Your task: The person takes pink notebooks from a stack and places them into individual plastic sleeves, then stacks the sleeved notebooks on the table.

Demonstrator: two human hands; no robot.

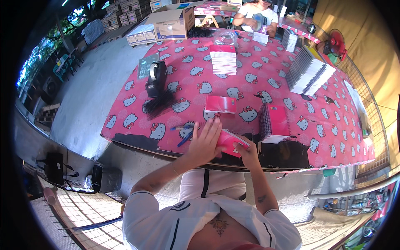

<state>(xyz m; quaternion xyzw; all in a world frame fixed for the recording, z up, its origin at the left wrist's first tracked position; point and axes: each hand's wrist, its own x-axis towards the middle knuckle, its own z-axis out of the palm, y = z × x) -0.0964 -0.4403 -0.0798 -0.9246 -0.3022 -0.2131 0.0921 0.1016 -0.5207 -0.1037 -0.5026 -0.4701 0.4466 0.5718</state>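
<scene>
Your right hand [248, 155] grips the pink notebook [228, 143] by its right end, thumb on the cover; your left hand [205, 143] spreads nearly flat at its left side. It's at the table's [250, 89] near edge, probably light, bendy and slick, best held by both ends. Beyond lies another pink notebook [221, 105]

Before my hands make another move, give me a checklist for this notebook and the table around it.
1. Right hand has a grip on the pink notebook: ok, thumb on the cover.
2. Left hand flat, fingers together over the notebook's left side: ok.
3. Notebook's binding visible: cannot tell.
4. Spiral notebook stack apart from the right hand: ok.
5. Dark blue pen clear of the left wrist: cannot tell, very close.
6. Table cover whole at the near edge: not ok, torn.
</scene>
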